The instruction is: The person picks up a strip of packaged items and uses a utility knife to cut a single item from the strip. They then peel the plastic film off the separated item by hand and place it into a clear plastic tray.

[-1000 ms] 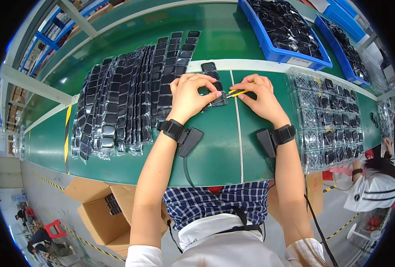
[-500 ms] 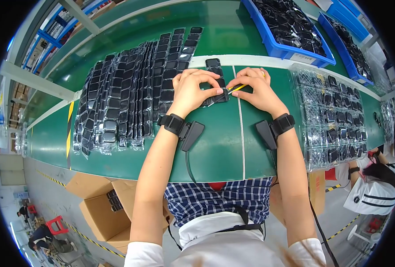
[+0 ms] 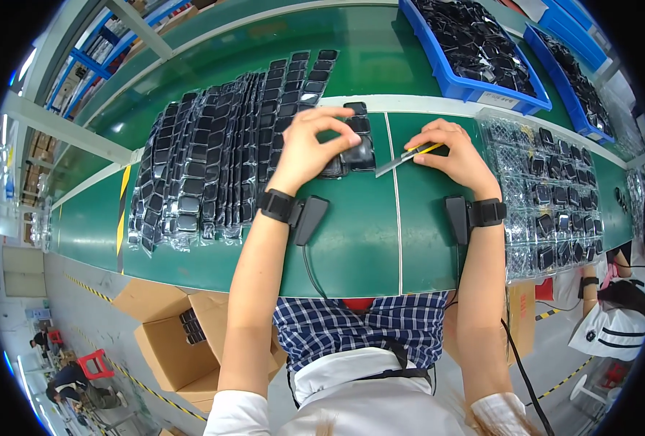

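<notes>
In front of me lies a short strip of black, rounded-square pieces in clear film [image 3: 359,154]. My left hand [image 3: 309,145] is at its left side, thumb and a finger pinched together on the edge of a glossy piece; the index finger stretches above. Fingers partly hide the strip, and more pieces lie beneath it. To the right, my right hand [image 3: 449,151] is closed around a slim yellow-and-black utility knife [image 3: 413,154]. Its long grey blade points left and down, its tip just right of the strip and apart from it.
Rows of film-wrapped black strips [image 3: 206,160] cover the left of the green table [image 3: 344,247]. At right lie clear trays [image 3: 515,211] of black pieces. Two blue bins, including a near one [image 3: 482,94], stand behind. An open cardboard box [image 3: 166,349] is below the table edge.
My right hand has moved right and slightly down, drawing the knife back from the strip; its blade now shows. My left hand stays at the strip, its index finger more raised.
</notes>
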A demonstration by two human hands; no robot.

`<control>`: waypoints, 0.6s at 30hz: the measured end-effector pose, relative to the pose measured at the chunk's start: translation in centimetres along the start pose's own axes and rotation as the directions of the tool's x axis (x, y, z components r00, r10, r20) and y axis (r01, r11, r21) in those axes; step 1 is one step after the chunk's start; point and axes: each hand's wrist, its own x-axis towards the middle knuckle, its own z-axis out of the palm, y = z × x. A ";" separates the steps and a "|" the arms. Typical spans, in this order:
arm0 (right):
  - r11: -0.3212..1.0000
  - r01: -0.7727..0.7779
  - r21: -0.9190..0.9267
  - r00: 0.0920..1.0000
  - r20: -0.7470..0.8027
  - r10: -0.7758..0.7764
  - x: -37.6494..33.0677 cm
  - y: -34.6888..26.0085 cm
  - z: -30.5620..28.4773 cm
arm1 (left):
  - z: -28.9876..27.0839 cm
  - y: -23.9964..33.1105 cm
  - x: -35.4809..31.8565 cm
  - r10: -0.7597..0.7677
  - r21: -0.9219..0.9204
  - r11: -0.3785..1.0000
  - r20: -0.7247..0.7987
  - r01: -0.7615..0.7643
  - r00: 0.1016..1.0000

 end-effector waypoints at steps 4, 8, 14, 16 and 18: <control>0.998 -0.015 -0.066 0.978 -0.210 0.001 0.1 -0.4 0.9 | -2.8 -0.1 -0.7 -0.015 -0.029 0.999 -0.051 0.014 0.999; 0.991 -0.085 -0.102 0.972 -0.226 0.060 0.7 -1.5 1.9 | -3.5 0.2 -1.7 -0.093 0.155 0.984 0.038 0.086 0.995; 0.984 -0.116 -0.133 0.967 -0.242 0.081 0.9 -2.0 3.1 | -1.8 2.9 -2.2 0.020 0.266 0.963 0.083 -0.042 0.996; 0.977 -0.097 -0.191 0.971 -0.235 0.051 0.8 -2.2 3.1 | -0.9 3.3 -2.5 0.092 0.371 0.919 0.130 -0.134 0.987; 0.976 -0.081 -0.200 0.979 -0.202 0.040 0.6 -2.3 2.9 | -0.6 3.3 -2.5 0.123 0.420 0.890 0.157 -0.179 0.980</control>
